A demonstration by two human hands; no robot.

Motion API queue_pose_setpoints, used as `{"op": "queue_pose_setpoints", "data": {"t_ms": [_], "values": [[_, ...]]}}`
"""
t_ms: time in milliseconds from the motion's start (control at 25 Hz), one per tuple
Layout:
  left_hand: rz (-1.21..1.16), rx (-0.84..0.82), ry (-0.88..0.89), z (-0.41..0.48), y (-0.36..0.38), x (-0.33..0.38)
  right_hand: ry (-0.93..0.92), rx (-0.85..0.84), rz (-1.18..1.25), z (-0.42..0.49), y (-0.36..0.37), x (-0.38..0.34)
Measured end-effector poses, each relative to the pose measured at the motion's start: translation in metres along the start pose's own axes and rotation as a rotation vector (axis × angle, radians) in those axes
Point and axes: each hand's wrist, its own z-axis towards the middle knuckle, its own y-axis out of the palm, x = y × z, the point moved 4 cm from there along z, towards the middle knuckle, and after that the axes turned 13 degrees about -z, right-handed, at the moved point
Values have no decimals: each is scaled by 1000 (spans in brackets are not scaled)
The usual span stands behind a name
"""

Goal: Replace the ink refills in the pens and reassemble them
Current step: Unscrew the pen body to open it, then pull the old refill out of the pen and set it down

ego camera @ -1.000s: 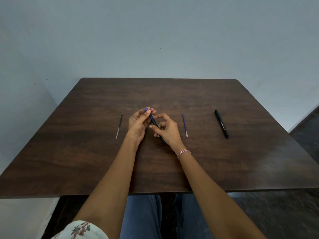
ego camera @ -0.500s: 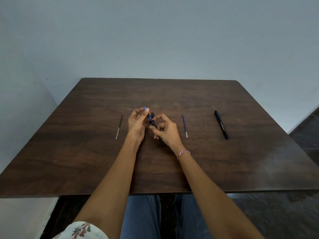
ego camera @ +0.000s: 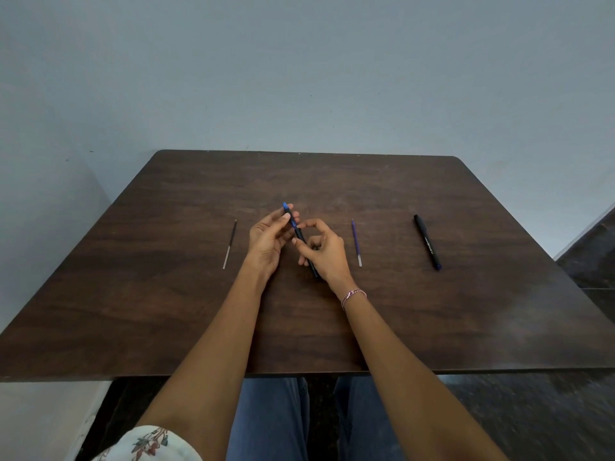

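Two pens, two refills. Left hand [ego camera: 266,241] and right hand [ego camera: 327,254] grip blue-ended pen [ego camera: 298,232]. To its right: blue refill [ego camera: 356,242], black pen [ego camera: 427,241]. To its left: dark refill [ego camera: 229,244].

A dark wood-grain bench [ego camera: 166,311] with rounded far corners fills the middle. A pale blue-grey wall [ego camera: 299,78] rises behind the bench, dark floor [ego camera: 592,271] shows to its right, and blue jeans [ego camera: 269,420] show beneath its near edge.

Left hand [ego camera: 266,241] meets right hand [ego camera: 324,251], seemingly pinching.
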Motion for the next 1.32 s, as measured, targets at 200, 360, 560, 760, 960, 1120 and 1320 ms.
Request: {"op": "queue_pose_setpoints", "data": {"t_ms": [200, 360, 560, 760, 960, 1120, 1320], "values": [[28, 98, 62, 3, 5, 4, 11, 6, 11, 1, 1, -1], [124, 137, 114, 11, 11, 20, 27, -6, 14, 1, 1, -1], [157, 233, 108, 24, 17, 38, 28, -23, 21, 1, 1, -1], [413, 385, 49, 36, 8, 39, 32, 23, 37, 2, 0, 0], [1189, 403, -10, 30, 5, 38, 32, 50, 45, 2, -1, 1], [1369, 361, 25, 22, 12, 38, 28, 60, 54, 2, -2, 2], [1446, 353, 46, 15, 15, 41, 27, 64, 59, 2, -2, 3]]}}
